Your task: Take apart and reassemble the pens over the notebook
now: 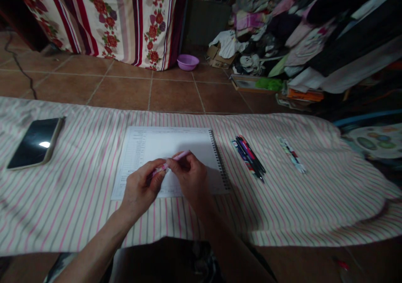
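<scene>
A pink pen (182,155) is held between both hands, above a spiral-bound notebook (176,142) with a white page. My left hand (143,184) is closed around its lower left end. With thumb and fingers, my right hand (191,176) pinches the pen near its middle, its other end sticking out up and to the right. Whether the pen is in one piece or parted between the fingers is hard to tell. Printed lines and a table run down the left of the page under my left hand.
A bundle of pens (248,157) lies right of the notebook, and a few slim pens (292,155) lie farther right. A phone (36,142) rests at the left on the striped cloth (84,182). Beyond are a purple basin (187,62) and piled clothes (282,32).
</scene>
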A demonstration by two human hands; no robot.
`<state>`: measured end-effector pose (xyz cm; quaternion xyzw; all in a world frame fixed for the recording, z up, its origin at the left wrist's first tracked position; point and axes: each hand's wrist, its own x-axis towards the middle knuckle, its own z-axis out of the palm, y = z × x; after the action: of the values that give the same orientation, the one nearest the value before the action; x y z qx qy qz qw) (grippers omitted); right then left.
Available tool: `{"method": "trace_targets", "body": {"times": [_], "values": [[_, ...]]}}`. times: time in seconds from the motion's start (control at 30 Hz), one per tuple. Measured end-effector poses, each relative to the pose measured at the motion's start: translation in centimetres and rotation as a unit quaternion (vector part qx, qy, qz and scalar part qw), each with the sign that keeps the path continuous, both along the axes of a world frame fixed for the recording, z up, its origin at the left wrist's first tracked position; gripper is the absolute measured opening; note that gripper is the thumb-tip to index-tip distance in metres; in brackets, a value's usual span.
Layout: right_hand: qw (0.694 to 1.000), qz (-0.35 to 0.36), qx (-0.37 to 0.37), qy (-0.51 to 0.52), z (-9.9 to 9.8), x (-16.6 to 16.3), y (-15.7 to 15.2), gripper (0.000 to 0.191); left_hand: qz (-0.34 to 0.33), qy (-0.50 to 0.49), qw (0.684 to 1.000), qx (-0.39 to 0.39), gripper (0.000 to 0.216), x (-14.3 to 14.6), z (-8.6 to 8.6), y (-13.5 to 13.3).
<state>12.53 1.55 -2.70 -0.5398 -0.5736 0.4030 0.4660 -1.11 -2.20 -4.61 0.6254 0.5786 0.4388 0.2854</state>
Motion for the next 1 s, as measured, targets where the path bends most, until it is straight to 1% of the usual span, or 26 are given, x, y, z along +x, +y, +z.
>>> {"method": "trace_targets", "body": {"times": [0.17, 0.27, 0.33, 0.47, 0.7, 0.9, 1.0], "values": [[0.999, -0.03, -0.016, -0.035, 0.37, -0.1, -0.23, 0.025, -0.016, 0.036, 0.998, 0.042, 0.022, -0.03, -0.16, 0.03], [0.998, -0.043, -0.003, -0.054, 0.39, -0.1, -0.27, 0.025, -0.018, 0.05, 0.997, 0.049, 0.021, -0.03, -0.13, 0.03], [0.998, -0.038, -0.001, -0.056, 0.27, -0.11, -0.23, 0.026, -0.02, 0.06, 0.997, 0.053, 0.021, -0.03, -0.07, 0.03], [0.998, -0.035, -0.02, -0.047, -0.02, -0.18, -0.12, 0.03, -0.028, 0.066, 0.996, 0.061, 0.023, -0.05, 0.05, -0.02], [0.999, -0.031, -0.024, -0.014, -0.35, -0.29, 0.06, 0.034, -0.034, 0.059, 0.996, 0.06, 0.022, -0.05, 0.09, 0.09], [0.998, -0.025, -0.052, -0.005, -0.51, -0.2, 0.28, 0.036, -0.05, 0.04, 0.998, 0.028, 0.025, -0.1, 0.17, 0.12], [0.998, -0.033, -0.059, -0.004, -0.36, -0.16, 0.34, 0.038, -0.048, 0.026, 0.998, 0.011, 0.026, -0.1, 0.17, 0.05]]}}
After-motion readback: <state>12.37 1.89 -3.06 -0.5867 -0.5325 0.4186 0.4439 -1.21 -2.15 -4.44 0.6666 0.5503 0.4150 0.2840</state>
